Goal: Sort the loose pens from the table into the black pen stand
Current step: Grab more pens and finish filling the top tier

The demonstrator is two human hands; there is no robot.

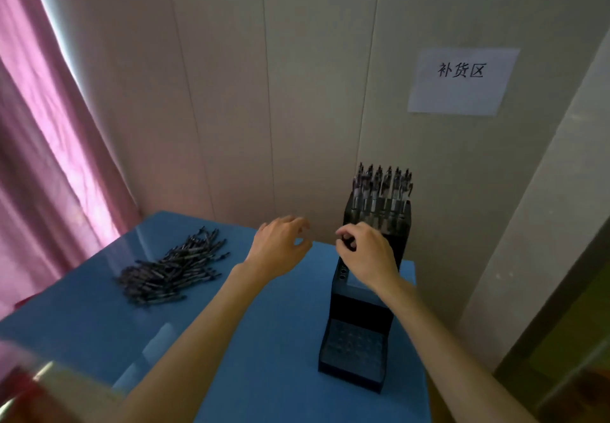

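Note:
A black stepped pen stand [358, 333] sits on the right side of the blue table [270, 340]. Its top tier holds several dark pens [383, 191] standing upright; the lower tiers show bare holes. A pile of loose dark pens [171, 269] lies on the table's left part. My right hand [366, 254] hovers over the stand's middle tier with fingers curled, pinching something small and dark that looks like a pen's end. My left hand [280, 246] floats left of the stand, fingers relaxed, holding nothing.
A pink curtain [49, 158] hangs at the left. A beige panelled wall [264, 92] rises right behind the table, with a white paper sign [462, 80] on it. A blurred red and pale object [29, 393] sits at the bottom left corner.

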